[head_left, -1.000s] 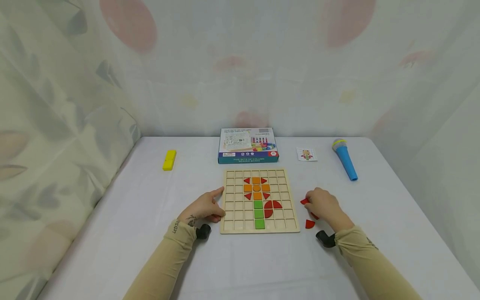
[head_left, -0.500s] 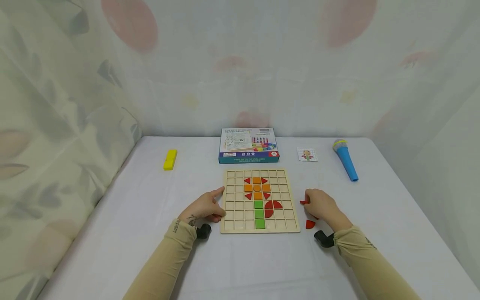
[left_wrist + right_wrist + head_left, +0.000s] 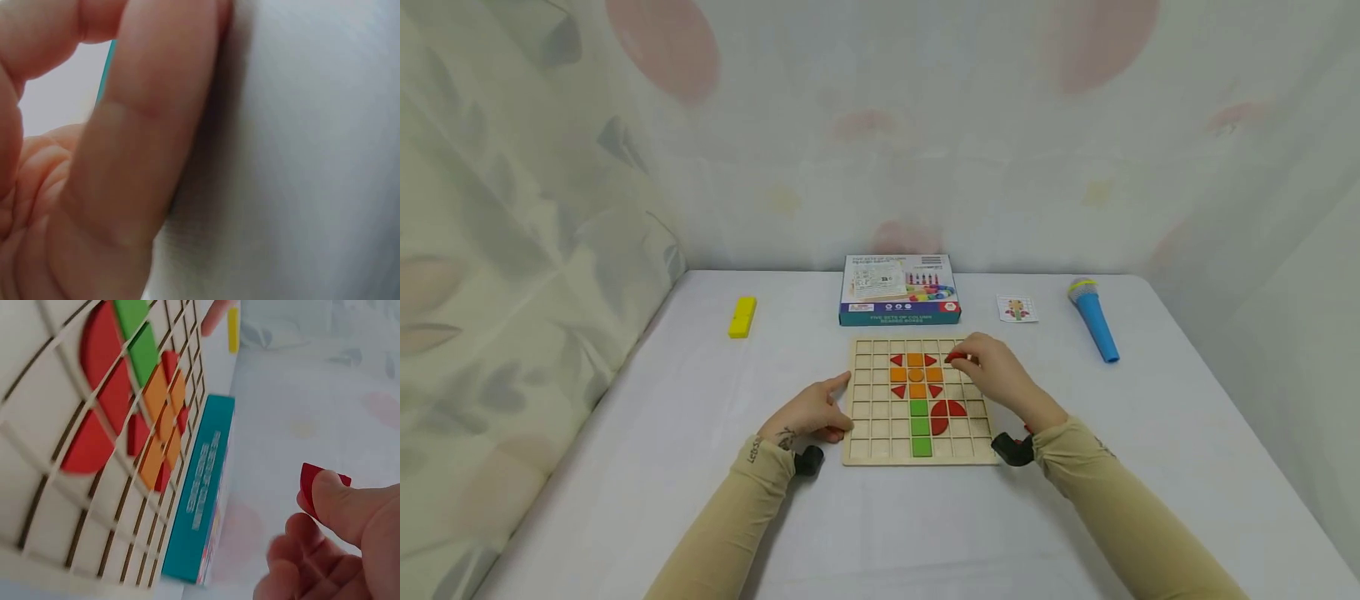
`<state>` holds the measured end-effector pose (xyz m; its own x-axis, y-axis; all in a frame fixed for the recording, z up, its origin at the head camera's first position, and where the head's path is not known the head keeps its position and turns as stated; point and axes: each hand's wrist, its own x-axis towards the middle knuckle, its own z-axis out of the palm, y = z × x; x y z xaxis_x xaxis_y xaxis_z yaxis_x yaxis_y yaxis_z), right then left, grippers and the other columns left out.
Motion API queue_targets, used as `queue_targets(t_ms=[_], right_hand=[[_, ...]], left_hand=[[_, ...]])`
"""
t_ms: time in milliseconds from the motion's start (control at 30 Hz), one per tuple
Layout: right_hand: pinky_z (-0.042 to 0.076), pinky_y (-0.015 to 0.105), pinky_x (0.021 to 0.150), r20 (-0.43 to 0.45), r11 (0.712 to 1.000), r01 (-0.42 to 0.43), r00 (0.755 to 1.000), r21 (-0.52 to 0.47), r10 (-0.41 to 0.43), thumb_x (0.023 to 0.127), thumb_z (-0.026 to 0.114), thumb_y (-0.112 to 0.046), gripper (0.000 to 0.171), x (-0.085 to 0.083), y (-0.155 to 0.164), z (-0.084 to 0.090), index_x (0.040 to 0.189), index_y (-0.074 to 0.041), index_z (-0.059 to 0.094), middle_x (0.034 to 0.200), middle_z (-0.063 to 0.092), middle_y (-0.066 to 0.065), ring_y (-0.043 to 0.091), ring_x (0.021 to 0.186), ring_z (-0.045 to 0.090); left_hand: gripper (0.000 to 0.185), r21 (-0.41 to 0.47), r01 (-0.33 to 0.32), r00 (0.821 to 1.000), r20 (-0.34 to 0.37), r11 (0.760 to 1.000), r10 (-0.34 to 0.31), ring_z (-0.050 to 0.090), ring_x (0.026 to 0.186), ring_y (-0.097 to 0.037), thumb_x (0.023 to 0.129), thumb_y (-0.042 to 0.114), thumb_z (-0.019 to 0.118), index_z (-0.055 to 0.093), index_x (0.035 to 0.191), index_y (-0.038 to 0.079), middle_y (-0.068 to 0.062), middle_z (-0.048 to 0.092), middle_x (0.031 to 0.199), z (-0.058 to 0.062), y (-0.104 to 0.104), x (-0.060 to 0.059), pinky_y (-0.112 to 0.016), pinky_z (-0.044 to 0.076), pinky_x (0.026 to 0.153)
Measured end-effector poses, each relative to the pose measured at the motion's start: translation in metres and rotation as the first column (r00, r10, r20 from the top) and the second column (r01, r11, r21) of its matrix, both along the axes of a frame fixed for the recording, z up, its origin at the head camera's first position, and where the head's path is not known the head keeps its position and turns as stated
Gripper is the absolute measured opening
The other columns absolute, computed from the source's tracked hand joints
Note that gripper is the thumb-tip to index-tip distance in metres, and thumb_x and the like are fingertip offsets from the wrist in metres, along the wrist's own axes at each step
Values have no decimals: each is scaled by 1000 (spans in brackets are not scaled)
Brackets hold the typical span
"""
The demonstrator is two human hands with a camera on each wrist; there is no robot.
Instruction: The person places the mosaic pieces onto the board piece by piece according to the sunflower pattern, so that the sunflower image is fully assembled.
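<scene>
A wooden grid board (image 3: 880, 450) lies on the white table, bearing orange, green and red shape tiles. My left hand (image 3: 808, 414) rests at the board's left edge, touching it with an outstretched index finger and the thumb. Up close in the left wrist view, the fingers (image 3: 134, 131) stand against the white cloth. Above the board's upper right part, my right hand (image 3: 1000, 375) pinches a red tile (image 3: 312, 484) between thumb and fingers; the thumb covers part of its outline. Three red rounded tiles (image 3: 939, 417) sit together beside the green squares (image 3: 921, 427).
Behind the board lies a boxed set (image 3: 899, 292). A small pattern card (image 3: 1017, 308) and a blue toy microphone (image 3: 1096, 323) are at the back right. A yellow block (image 3: 742, 317) lies at the back left. Bits of red show beside the right wrist, mostly hidden.
My right hand has lifted a red tile from the table right of the board and moved left and away from me, over the board. The left hand stays at the board's edge.
</scene>
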<state>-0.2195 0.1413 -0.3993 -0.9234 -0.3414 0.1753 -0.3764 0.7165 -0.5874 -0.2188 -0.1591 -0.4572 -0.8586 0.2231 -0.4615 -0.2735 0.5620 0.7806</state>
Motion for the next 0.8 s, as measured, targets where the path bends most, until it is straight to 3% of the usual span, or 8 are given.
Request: queue_targets(t_ms=[167,333,433,667,800], right_hand=[[50,30,71,20,990,-111,994,82,110,91,55,-8,17,-7,-27,1,101,-4,68,94,66,7,17,76,54],[52,32,77,49,968,-170,985,185,164,88,59,-11,17,-11,-47,2,104,-10,66,94,67,3,15,80,57],[51,32,76,65,945,-227,974,234,218,86,63,-12,13,-14,-57,1,98,-13,67,92,67,0,15,80,58],[49,29,81,174,856,-377,926,354,335,87,61,-13,15,-18,-75,-15,96,-17,73,94,66,-6,10,85,56],[48,26,77,218,843,-388,920,373,327,87,61,-15,14,-15,-81,-20,96,-16,71,89,63,-7,11,80,53]], left_hand=[[92,3,11,1000,-3,1000,-11,55,47,-12,71,3,73,26,148,21,-8,59,61,2,0,1,-23,51,49],[92,9,19,1000,-4,1000,-19,55,46,-12,71,3,74,26,147,21,-8,59,60,1,-1,0,-24,51,49],[92,10,25,1000,-6,1000,-25,55,46,-12,71,4,74,26,147,21,-8,58,60,0,-2,0,-23,50,49],[92,10,38,999,-12,999,-38,55,47,-12,71,5,74,26,147,22,-8,59,60,-2,-4,-1,-24,51,49],[92,10,34,999,-12,999,-34,56,47,-12,71,6,75,27,147,22,-8,59,61,-1,-4,-1,-24,51,49]])
